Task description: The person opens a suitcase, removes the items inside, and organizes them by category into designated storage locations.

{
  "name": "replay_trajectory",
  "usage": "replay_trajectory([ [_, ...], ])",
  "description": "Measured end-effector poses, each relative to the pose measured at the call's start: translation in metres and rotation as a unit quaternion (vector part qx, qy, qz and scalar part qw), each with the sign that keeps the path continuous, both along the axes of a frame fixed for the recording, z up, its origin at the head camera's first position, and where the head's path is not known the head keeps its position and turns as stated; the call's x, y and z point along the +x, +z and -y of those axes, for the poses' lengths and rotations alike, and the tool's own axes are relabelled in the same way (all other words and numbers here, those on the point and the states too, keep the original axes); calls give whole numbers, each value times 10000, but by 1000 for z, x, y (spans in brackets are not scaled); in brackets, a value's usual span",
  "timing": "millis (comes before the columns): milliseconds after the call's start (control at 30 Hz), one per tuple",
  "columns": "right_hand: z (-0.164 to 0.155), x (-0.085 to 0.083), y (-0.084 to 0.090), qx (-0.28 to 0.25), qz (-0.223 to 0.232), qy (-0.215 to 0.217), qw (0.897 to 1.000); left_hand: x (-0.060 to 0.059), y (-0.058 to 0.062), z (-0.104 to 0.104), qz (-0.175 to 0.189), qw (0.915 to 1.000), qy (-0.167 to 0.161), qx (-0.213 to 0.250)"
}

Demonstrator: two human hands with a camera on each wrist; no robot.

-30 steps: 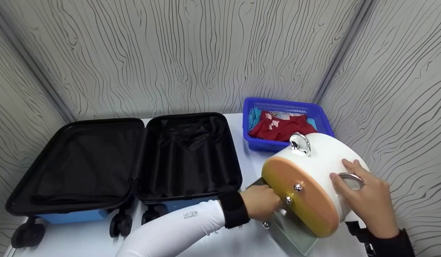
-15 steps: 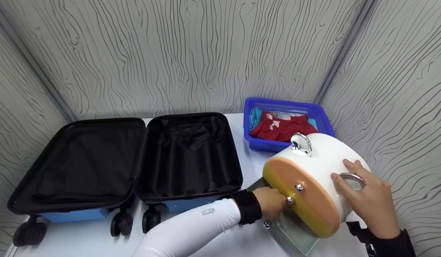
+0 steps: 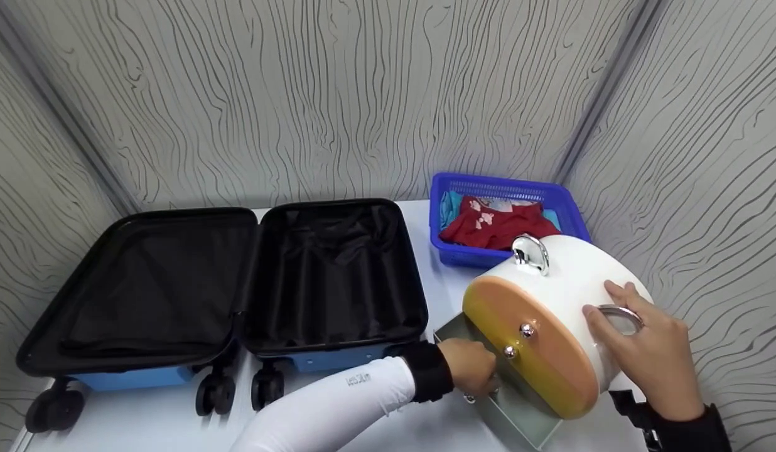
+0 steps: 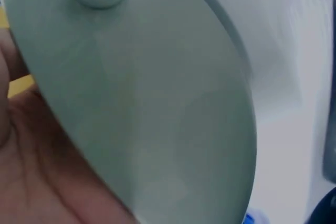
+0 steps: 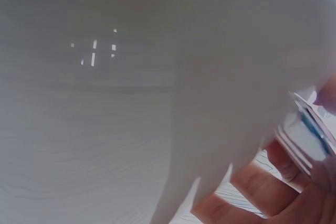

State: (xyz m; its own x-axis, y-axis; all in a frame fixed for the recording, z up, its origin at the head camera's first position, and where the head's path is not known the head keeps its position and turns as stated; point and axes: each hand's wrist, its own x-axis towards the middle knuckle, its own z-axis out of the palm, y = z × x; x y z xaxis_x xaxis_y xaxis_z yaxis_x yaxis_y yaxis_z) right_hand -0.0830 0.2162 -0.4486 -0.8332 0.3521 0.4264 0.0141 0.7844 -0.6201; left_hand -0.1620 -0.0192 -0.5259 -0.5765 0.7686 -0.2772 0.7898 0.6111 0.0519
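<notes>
A white oval-ended drawer box [image 3: 582,263] has an orange upper drawer front [image 3: 538,314] and a yellow one [image 3: 520,370] with chrome knobs. Below them, a grey-green drawer [image 3: 520,408] is pulled out. My left hand [image 3: 469,364] reaches over its front panel, fingers down inside and hidden. In the left wrist view, the palm [image 4: 63,177] lies behind the green panel [image 4: 168,98]; I cannot tell what the fingers hold. My right hand [image 3: 652,345] rests on the box top with fingers spread, thumb and fingers on either side of a chrome ring handle [image 3: 620,311].
An open suitcase [image 3: 338,276] with black lining and wheels lies at the left. Behind the box stands a blue basket [image 3: 447,251] with a red garment [image 3: 501,226] and turquoise cloth. Patterned walls enclose the white table [image 3: 419,427].
My left hand moved right into the drawer, then slightly back left to its front edge. A small white item near the fingers no longer shows. My right hand and the box stayed put.
</notes>
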Motion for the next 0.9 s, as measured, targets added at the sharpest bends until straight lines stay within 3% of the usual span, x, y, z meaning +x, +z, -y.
replay_trajectory([
  [133, 0, 0, -1, 11, -170, 46, 9998, 5, 7, 11, -358, 9982, -274, 396],
  [267, 1, -1, 0, 25, -161, 102, 9998, 13, 19, 25, -835, 9905, -590, 917],
  [400, 1, -1, 0, 27, -91, 53, 9999, 26, 25, 41, -1608, 9715, -921, 1477],
  [467, 1, -1, 0, 40, -53, 40, 10000, 33, 23, 49, -1923, 9606, -975, 1756],
  [533, 0, -2, 1, 57, -20, 48, 10000, 40, 19, 56, -2102, 9551, -928, 1870],
  [600, 0, -2, 1, 59, 15, 63, 10000, 45, 12, 60, -2102, 9587, -767, 1758],
  [767, 0, -2, 1, 38, 57, 79, 9999, 49, -15, 64, -1773, 9791, -75, 998],
  [900, 0, -1, 1, 42, 38, 77, 10000, 48, -37, 62, -1418, 9848, 344, 941],
])
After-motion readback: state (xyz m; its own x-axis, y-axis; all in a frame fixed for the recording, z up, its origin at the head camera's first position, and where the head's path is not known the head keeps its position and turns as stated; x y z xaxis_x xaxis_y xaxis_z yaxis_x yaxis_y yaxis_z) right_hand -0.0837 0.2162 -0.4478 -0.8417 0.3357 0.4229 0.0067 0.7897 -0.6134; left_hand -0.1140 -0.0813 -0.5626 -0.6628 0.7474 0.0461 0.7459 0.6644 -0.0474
